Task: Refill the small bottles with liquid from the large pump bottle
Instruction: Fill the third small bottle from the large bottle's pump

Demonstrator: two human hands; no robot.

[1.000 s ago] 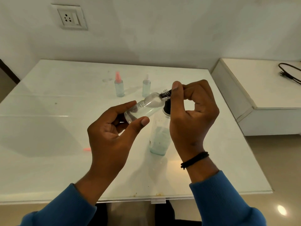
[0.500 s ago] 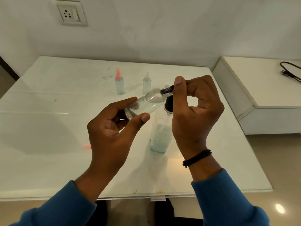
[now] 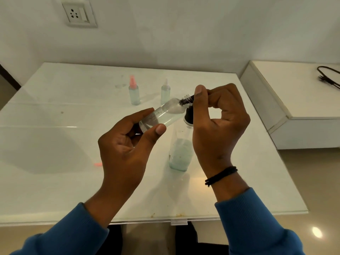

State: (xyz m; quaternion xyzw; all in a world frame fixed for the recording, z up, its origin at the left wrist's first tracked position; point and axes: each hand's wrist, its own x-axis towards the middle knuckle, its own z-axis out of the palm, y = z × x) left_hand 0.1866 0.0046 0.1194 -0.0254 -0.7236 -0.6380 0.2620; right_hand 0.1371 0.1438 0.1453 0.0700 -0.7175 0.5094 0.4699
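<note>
The small clear plastic bottle [image 3: 161, 115] is held in the air above the white glass-topped table [image 3: 55, 144], just left of and above the large bottle. The left hand [image 3: 127, 150] grips its base end, thumb on the near side, fingers wrapped behind. Its long axis runs tilted, base low and to the near left, threaded neck high and to the far right. Some clear liquid sits in the lower part of the body.

The right hand [image 3: 219, 124] meets the neck end. Thumb and curled forefinger pinch a slim black nozzle [image 3: 186, 100] that enters the mouth of the small bottle. Whether the nozzle belongs to the pump cannot be told, since the hand covers the join.

The large clear pump bottle with a black collar [image 3: 181, 153] stands upright on the table directly below the right hand, pale blue-green liquid in its lower part.

Judgement: the next move turns on neck and nozzle staying in one line. The opening points to the far right, toward the right hand, so that hand is the nearer one for working the nozzle while the left only steadies.

Two small capped spray bottles, one pink-topped [image 3: 134, 92] and one white-topped [image 3: 165, 92], stand on the far side.
</note>
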